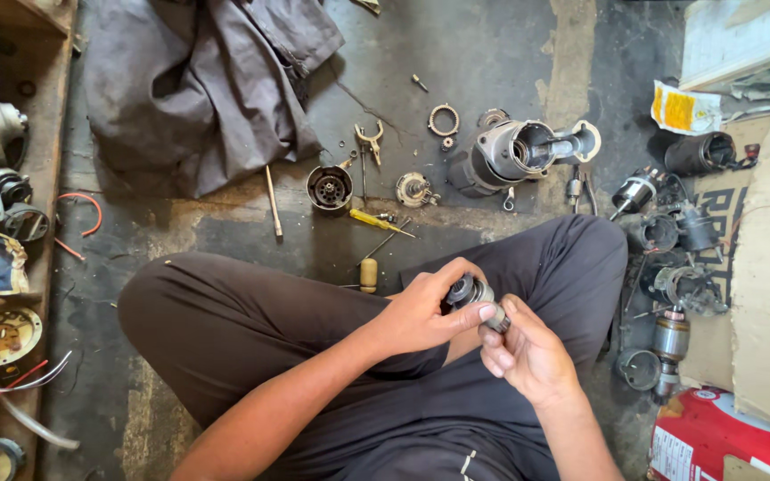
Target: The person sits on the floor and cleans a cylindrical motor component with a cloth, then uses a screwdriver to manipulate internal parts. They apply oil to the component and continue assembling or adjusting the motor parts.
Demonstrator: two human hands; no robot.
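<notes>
From the head camera, the person sits cross-legged on a stained concrete floor, and both hands meet over the lap at about five o'clock of frame centre. The left hand [421, 313] is closed around a small dark-grey cylindrical metal motor part [472, 294], thumb and fingers wrapped over its top. The right hand [528, 354] comes up from four o'clock, fingers curled against the part's lower end. Its long axis seems to slant from ten to four o'clock, though fingers hide much of it. At twelve o'clock on the floor lie a grey cast-metal motor housing [514, 153] and a yellow-handled screwdriver [376, 220].
</notes>
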